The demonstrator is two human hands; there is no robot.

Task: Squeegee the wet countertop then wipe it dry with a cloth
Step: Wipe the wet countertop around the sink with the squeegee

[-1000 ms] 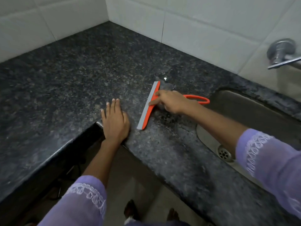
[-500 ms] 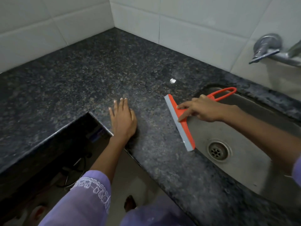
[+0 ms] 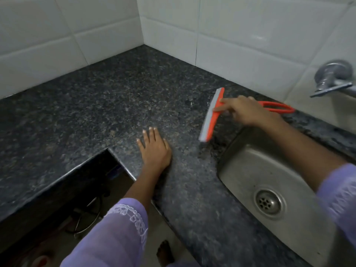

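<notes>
Squeegee: I see the orange squeegee (image 3: pixel 211 114) back on the granite at right of centre, its grey blade facing left. Half a second ago it hung over the sink edge; now it sits further up the frame, toward the wall.
Right hand: my right hand (image 3: pixel 245 110) grips the squeegee where handle meets head, index finger stretched along the orange back; the looped handle sticks out behind toward the tap.
What changed: I read this as one stroke having ended at the basin and the blade being reset for another pull.
Left hand: my left hand (image 3: pixel 155 149) lies flat on the counter near the notch in the front edge, fingers straight and close together, where it was a second ago.
Countertop: the dark speckled countertop (image 3: pixel 100 105) shows a faint wet glint just left of the blade; elsewhere I cannot tell wet from dry.
Sink: the steel sink (image 3: pixel 240 170) fills the lower right.
Tap: a chrome tap (image 3: pixel 335 78) at the right edge.
Cloth: none in view, so the drying step is not yet begun.
</notes>
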